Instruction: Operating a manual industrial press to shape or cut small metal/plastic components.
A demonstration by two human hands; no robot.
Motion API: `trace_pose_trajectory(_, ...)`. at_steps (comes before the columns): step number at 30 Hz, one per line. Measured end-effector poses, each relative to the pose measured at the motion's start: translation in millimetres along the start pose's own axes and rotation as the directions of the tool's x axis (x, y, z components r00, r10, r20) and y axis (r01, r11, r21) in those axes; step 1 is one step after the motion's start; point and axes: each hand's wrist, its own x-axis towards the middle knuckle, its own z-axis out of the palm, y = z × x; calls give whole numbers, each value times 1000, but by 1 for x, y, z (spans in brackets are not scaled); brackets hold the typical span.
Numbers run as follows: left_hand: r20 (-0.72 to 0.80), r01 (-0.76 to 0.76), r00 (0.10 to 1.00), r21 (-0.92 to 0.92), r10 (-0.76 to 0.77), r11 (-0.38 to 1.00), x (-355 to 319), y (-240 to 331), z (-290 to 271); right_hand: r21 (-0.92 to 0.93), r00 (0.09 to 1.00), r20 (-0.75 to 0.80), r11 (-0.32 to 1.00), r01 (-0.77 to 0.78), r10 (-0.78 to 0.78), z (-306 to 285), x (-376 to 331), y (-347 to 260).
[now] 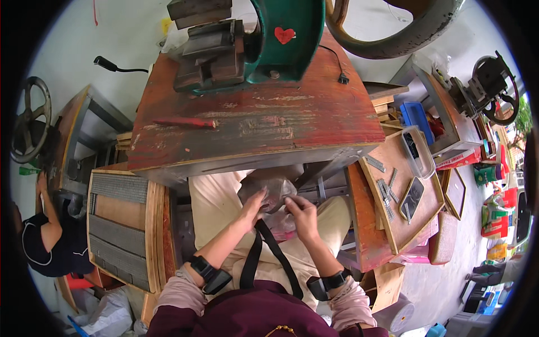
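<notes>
Over my lap, below the front edge of the worktable, both hands are at a clear plastic bag [278, 190]. My left hand [252, 208] has its fingers closed against the bag's left side. My right hand [303, 214] pinches the bag's right edge between thumb and fingers. What the bag holds, if anything, I cannot make out. On the worktable [252, 132], whose red paint is worn, lies a slim red tool [185, 122]. Behind it stands a green press [286, 45] with a dark metal block [210, 56] at its left.
Left of my legs, a wooden tray [154, 236] holds rows of grey metal strips. At right, another tray [401, 224] carries a phone [412, 199], a clear plastic box [420, 154] and metal strips [387, 196]. A large wheel [393, 48] overhangs the back right. A co-worker [56, 236] sits far left.
</notes>
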Motion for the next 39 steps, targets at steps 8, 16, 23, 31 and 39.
trace_pose_trajectory(8, 422, -577, 771, 147, 476, 804, -85, 71, 41, 467, 994, 85, 884, 22, -70, 7, -28, -70)
trace_pose_trajectory(16, 452, -885, 442, 362, 774, 294, -110, 77, 61, 669, 966, 120, 737, 92, -230, 11, -43, -80)
trace_pose_trajectory(23, 405, -865, 396, 465, 824, 187, -113, 71, 69, 748, 965, 109, 659, 77, -237, 21, -53, -69)
trace_pose_trajectory(31, 394, -803, 494, 549, 775, 233, -106, 68, 79, 357, 963, 123, 916, 181, -238, -9, -47, -74)
trace_pose_trajectory(39, 531, -749, 655, 549, 538, 371, -85, 34, 99, -605, 860, 361, 612, 510, -359, -77, -50, -121)
